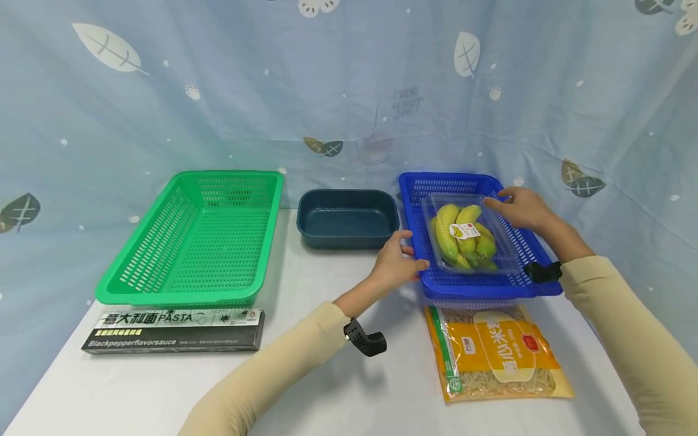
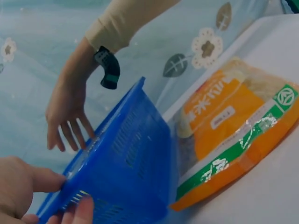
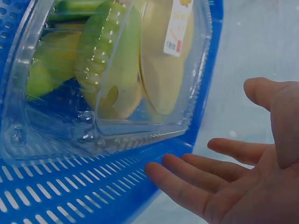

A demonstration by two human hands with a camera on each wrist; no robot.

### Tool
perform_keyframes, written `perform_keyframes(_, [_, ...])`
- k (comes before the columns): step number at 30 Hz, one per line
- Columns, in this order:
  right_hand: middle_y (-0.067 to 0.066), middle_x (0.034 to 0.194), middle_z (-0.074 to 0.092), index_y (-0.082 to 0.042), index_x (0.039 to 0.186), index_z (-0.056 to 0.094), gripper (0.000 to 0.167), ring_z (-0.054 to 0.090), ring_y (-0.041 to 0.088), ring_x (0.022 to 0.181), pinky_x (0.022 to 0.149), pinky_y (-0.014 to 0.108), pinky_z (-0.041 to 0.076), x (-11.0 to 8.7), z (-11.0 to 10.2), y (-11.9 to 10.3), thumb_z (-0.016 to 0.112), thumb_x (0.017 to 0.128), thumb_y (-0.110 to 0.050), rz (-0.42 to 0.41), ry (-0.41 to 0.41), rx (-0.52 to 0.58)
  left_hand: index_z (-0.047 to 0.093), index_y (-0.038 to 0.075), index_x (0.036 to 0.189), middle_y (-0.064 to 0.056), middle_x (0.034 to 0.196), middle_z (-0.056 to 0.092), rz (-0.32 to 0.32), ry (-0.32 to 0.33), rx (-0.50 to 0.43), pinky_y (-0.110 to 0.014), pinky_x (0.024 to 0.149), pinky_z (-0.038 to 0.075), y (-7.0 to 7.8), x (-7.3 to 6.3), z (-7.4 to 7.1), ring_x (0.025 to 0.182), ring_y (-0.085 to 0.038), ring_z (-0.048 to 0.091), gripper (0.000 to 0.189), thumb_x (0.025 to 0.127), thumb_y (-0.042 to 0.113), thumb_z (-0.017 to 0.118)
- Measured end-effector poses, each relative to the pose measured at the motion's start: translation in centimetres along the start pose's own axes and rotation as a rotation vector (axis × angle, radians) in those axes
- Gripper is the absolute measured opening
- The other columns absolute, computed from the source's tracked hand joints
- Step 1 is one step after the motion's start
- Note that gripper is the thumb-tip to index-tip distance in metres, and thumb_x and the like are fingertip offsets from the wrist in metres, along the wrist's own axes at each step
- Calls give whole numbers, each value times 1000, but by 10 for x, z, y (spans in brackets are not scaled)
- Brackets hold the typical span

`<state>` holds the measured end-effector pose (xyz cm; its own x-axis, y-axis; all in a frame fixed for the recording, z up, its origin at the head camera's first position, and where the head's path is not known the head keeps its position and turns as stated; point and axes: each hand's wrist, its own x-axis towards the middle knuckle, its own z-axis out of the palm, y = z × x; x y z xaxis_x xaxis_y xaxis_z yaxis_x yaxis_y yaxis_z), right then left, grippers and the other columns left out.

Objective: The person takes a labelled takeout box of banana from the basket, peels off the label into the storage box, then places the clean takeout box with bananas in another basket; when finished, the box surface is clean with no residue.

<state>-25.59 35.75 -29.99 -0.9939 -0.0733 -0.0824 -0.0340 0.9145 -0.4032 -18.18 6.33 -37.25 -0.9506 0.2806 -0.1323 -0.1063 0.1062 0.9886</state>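
My left hand (image 1: 396,261) holds the near left side of a blue basket (image 1: 463,292), its thumb over the rim and its other fingers against the outside wall, as the left wrist view shows. Inside the basket lies a clear plastic box (image 1: 509,257) of bananas (image 1: 448,233) with a white label. My right hand (image 1: 520,208) is at the basket's far right side, over the rim in the head view. In the right wrist view its fingers (image 3: 187,184) are spread and extended by the basket's rim, with nothing between them.
A packet of rice noodles (image 1: 501,354) lies in front of the blue basket. Left of it stands a dark blue tub (image 1: 349,242). At the left is a green basket (image 1: 229,254), with a black and white pasta box (image 1: 174,332) before it. A patterned curtain (image 1: 349,91) hangs behind.
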Motion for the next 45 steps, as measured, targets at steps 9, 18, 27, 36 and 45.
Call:
perform_keyframes(9, [45, 135, 35, 23, 146, 21, 94, 54, 55, 109, 72, 50, 59, 24, 6, 7, 46, 101, -56, 94, -144, 141, 44, 8, 147, -22, 112, 60, 5, 49, -46, -44, 66, 61, -1, 2, 0, 71, -21, 67, 77, 80, -6, 80])
perform_keyframes(18, [14, 84, 43, 23, 140, 28, 74, 47, 25, 73, 76, 51, 58, 39, 15, 16, 41, 107, -42, 140, -271, 208, 48, 10, 144, -16, 105, 62, -1, 67, -57, -46, 66, 60, -4, 0, 7, 66, -21, 67, 75, 79, -6, 81])
perform_keyframes(27, [14, 76, 58, 23, 145, 23, 63, 55, 22, 67, 72, 45, 59, 46, 20, 17, 44, 107, -23, 138, -240, 300, 49, 10, 144, -15, 105, 61, 3, 70, -77, -38, 60, 60, -3, -2, 6, 67, -21, 66, 74, 79, -7, 81])
perform_keyframes(36, [26, 93, 63, 21, 147, 20, 70, 63, 21, 69, 62, 42, 58, 32, 3, 1, 49, 105, -27, 79, -77, 260, 50, 11, 143, -13, 104, 60, -4, 75, -113, -34, 58, 60, -5, -4, 3, 75, -19, 64, 72, 80, -6, 80])
perform_keyframes(45, [42, 131, 42, 17, 150, 16, 79, 60, 42, 100, 64, 34, 58, 6, -19, -12, 45, 105, -41, 65, 86, 293, 48, 11, 145, -8, 100, 58, 4, 57, -90, -37, 61, 61, -6, -8, 2, 73, -19, 65, 71, 83, -4, 79])
